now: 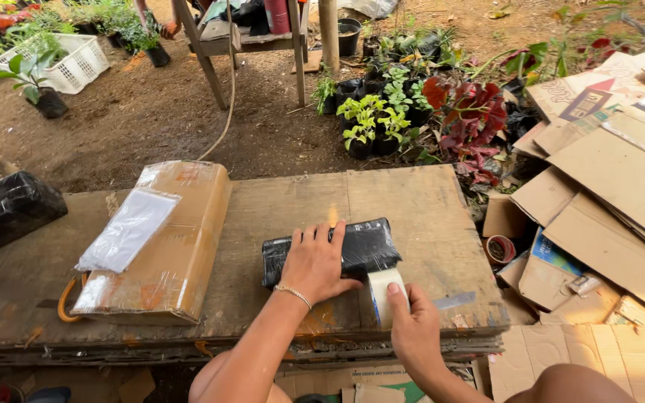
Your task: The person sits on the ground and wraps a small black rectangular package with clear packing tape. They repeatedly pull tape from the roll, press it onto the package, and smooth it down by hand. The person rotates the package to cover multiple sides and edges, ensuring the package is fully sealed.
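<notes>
A black plastic-wrapped parcel (pixel 367 246) lies on the wooden board table (pixel 278 201). My left hand (pixel 315 261) presses flat on the parcel's middle, fingers spread. My right hand (pixel 412 328) grips a roll of clear packing tape (pixel 384 292) at the parcel's near right corner, with a strip running from the roll onto the black wrap.
A taped cardboard box (pixel 166 246) with a clear plastic bag (pixel 128 227) on top sits to the left. Another black wrapped bundle (pixel 5 209) lies at the far left. Flattened cardboard (pixel 606 186) is piled on the right. Potted plants (pixel 382 112) and a wooden stool (pixel 248 45) stand behind.
</notes>
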{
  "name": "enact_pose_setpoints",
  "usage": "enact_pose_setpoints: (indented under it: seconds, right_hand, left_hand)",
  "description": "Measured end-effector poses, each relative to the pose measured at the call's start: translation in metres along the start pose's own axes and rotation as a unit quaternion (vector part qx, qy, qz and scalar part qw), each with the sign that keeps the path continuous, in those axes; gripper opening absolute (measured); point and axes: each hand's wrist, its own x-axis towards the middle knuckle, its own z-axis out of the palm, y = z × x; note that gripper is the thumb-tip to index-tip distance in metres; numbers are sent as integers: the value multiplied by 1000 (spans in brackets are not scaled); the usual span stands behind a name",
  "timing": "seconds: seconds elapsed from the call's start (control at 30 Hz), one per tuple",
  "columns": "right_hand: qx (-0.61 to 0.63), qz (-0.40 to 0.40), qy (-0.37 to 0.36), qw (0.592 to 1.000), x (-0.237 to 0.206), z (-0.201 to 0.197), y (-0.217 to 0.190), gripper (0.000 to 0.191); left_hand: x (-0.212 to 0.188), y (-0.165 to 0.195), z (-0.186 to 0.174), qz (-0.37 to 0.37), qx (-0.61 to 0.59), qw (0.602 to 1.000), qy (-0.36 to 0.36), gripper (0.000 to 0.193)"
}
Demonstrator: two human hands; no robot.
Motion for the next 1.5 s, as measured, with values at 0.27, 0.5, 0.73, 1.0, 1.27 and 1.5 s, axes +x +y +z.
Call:
enact_pose_setpoints:
  seconds: [0.27, 0.5, 0.73, 1.0, 1.27, 1.5]
  right_hand:
    - [44, 70, 23, 996, 3, -6, -30, 32]
    - [18, 95, 4, 995, 21, -2, -64, 38]
    - [-7, 65, -71, 995, 77, 26, -98, 34]
    - [-14, -7, -102, 995, 90, 18, -71, 32]
    - [35, 9, -66, 997, 55, 9, -74, 24]
    - [23, 54, -43, 997, 13, -8, -32, 29]
  left_hand:
    - [0, 7, -26, -15, -108, 988, -113, 117]
    - [19, -7, -32, 1, -230, 952, -204, 103]
    - [9, -1, -30, 7, -58, 998, 25, 123]
    - [-2, 24, -9, -20, -11, 1000, -6, 128]
    - [5, 18, -8, -32, -39, 998, -26, 133]
    - [8, 18, -2, -29, -23, 999, -28, 138]
